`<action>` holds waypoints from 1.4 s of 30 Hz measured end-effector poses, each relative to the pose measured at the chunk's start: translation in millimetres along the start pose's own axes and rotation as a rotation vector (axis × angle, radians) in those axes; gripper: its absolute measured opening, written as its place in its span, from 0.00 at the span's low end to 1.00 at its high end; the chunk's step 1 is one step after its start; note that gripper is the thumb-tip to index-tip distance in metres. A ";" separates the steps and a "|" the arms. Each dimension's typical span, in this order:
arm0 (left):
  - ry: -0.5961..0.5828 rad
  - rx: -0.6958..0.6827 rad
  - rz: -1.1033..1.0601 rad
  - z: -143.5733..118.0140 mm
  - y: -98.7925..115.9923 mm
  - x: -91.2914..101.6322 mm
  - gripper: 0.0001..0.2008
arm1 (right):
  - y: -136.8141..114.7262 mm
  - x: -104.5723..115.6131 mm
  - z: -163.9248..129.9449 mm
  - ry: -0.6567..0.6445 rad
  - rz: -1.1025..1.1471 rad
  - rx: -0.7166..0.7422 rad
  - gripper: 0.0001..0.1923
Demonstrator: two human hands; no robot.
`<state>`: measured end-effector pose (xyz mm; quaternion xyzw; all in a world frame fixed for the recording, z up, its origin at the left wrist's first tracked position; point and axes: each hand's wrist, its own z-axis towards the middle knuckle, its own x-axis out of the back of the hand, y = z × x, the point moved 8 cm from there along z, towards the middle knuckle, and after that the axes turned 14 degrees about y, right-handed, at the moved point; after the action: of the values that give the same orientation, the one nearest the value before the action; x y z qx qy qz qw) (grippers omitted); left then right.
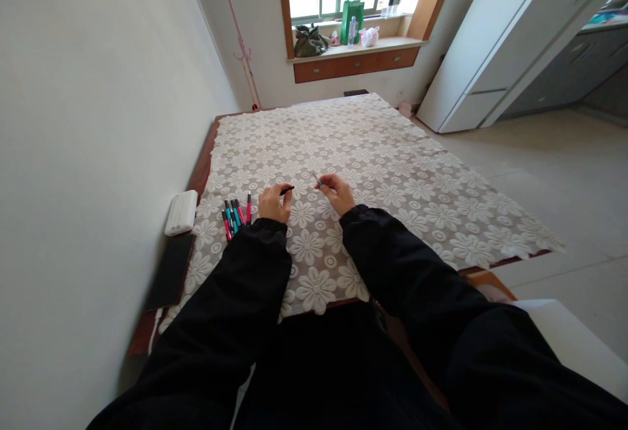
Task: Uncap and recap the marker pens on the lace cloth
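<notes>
A small black pen part (287, 189) is pinched between the fingertips of the left hand (273, 203), its free end pointing toward the other hand. A thin, partly blue pen piece (317, 182) is gripped by the curled fingers of the right hand (337, 192); too little of it is visible for it to be identified further. The two hands are held near each other but apart, low over the lace tablecloth (392, 175), and the two held pieces are not touching. Whether the hands rest on the cloth cannot be told. A loose group of pink and teal pens (235, 215) is laid on the cloth just beside the left hand, on its outer side; these are held in no container. A white box-shaped object (181, 212) is seen at the table edge next to the wall, with a flat black object (170, 271) nearer the person; the contents of the box cannot be seen. On the window sill (392, 42) at the far end of the room a dark bag (310, 41), a green carrier bag (352, 10), a clear bottle (352, 31) and a small pale bag (369, 36) are noted; their contents are not discernible. A white refrigerator (495, 50) is seen at the right.
</notes>
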<state>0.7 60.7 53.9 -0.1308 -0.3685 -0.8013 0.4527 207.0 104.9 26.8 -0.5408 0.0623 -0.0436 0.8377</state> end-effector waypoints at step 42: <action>-0.088 -0.191 -0.110 -6.5 14.6 -10.6 0.08 | -27.4 -23.2 -25.1 -0.323 -0.548 0.482 0.10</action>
<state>19.4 58.1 50.5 -0.1879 -0.3165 -0.8499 0.3771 180.2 74.4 42.9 -0.3253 -0.2291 -0.1932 0.8969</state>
